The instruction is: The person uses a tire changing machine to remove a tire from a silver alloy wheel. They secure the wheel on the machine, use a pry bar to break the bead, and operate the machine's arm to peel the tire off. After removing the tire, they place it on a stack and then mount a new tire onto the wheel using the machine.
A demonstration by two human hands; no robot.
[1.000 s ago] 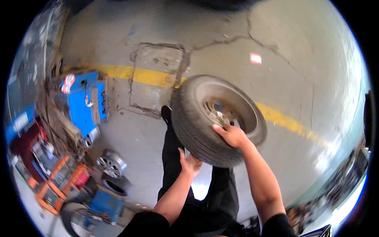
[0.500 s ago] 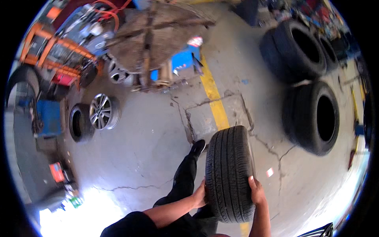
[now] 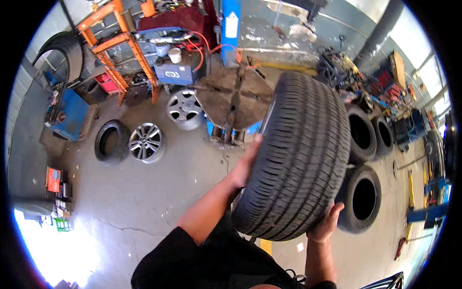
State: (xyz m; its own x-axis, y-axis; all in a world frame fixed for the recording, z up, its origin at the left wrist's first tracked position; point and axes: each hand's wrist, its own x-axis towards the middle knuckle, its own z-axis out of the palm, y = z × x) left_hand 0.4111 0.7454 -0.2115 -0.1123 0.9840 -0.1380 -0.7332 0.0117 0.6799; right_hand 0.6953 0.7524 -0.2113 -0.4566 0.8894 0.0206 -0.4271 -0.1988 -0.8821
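Held up before my chest is a black car tire (image 3: 296, 159), tilted, its grooved tread facing me. My left hand (image 3: 248, 164) presses against its left side, the fingertips partly hidden behind it. Low on the right side, my right hand (image 3: 326, 225) supports it with the thumb sticking out. A thin pale edge shows along the tire's left side; whether a rim sits inside cannot be made out. Just beyond the tire stands a tire changer's round turntable (image 3: 216, 103), brown and worn, with a cross of dark arms.
Several loose tires (image 3: 364, 198) stand at the right. On the left floor are another tire (image 3: 111, 142), a dark-spoked rim (image 3: 146, 142) and a silver rim (image 3: 185, 110). An orange frame (image 3: 127, 53) and a blue machine (image 3: 70, 115) stand farther back. A blue post (image 3: 231, 33) rises behind the turntable.
Both hands have raised the tire from low near my legs up toward the turntable, and it now leans. The view has tilted up, showing more of the back wall.
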